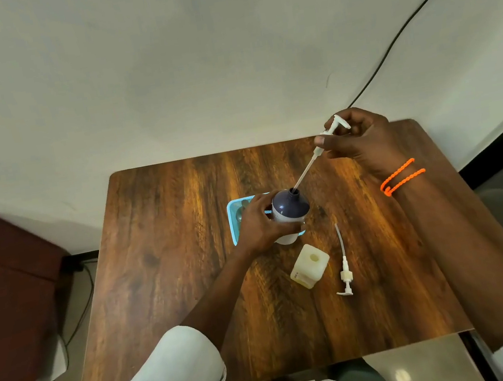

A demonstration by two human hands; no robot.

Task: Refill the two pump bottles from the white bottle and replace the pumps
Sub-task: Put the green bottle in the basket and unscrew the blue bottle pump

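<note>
My left hand [260, 225] wraps around a round dark-topped pump bottle [289, 212], holding it upright over a light blue tray [234, 214] on the wooden table [173, 267]. My right hand [358, 138], up and to the right of it, pinches a white pump [333, 132] by its collar; the pump's tube slants down into the bottle's neck. Nearer me than the left hand stands a square pale bottle [310, 266], mouth open. Just right of it a second pump [344, 271] lies flat.

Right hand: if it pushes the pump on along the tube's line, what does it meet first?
The dark-topped bottle, most likely: the pump in the right hand has its tube tip at the bottle's mouth, steadied by the left hand.
</note>
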